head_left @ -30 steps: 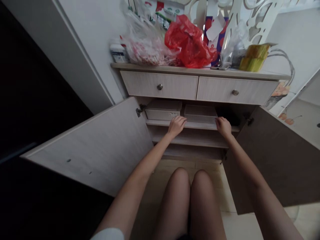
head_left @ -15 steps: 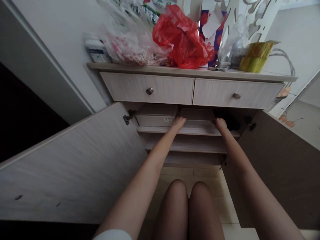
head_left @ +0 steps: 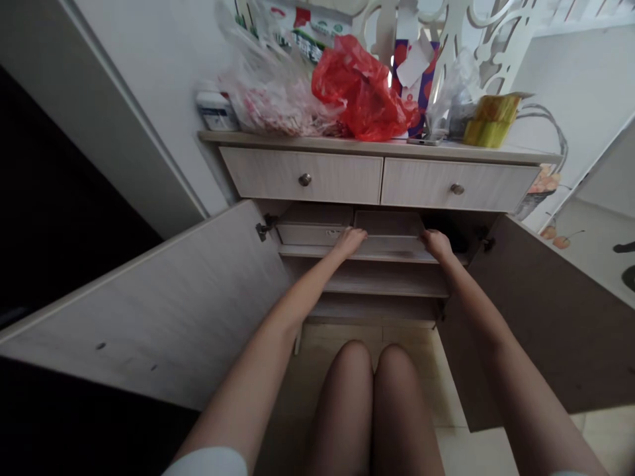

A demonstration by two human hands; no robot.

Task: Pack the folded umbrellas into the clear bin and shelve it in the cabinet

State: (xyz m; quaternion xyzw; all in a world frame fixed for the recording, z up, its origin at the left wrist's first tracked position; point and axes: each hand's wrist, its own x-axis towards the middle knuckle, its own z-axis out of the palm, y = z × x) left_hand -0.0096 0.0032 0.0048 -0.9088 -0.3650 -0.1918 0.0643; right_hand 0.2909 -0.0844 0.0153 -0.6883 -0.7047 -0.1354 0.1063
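Note:
On the cabinet's top inner shelf sits a pale, flat-lidded box [head_left: 389,225]. My left hand [head_left: 351,241] grips its left front corner, fingers curled over the edge. At the opposite front corner my right hand [head_left: 437,244] is closed on the same box. A second pale box [head_left: 308,233] with a small label on its front stands just left of it, partly covered by my left hand. Something dark [head_left: 449,228] lies in shadow to the right; I cannot make out what it is.
Two cabinet doors, the left door [head_left: 188,297] and the right door [head_left: 536,317], stand swung outward beside my arms. Above are two closed drawers [head_left: 342,177]. The cabinet top [head_left: 387,147] carries a red plastic bag [head_left: 364,92], a clear bag [head_left: 282,99] and a yellow container [head_left: 491,119].
The box between my hands appears slightly farther out toward me, both hands still on its corners. My view has shifted a little, so the cabinet sits differently in the picture.

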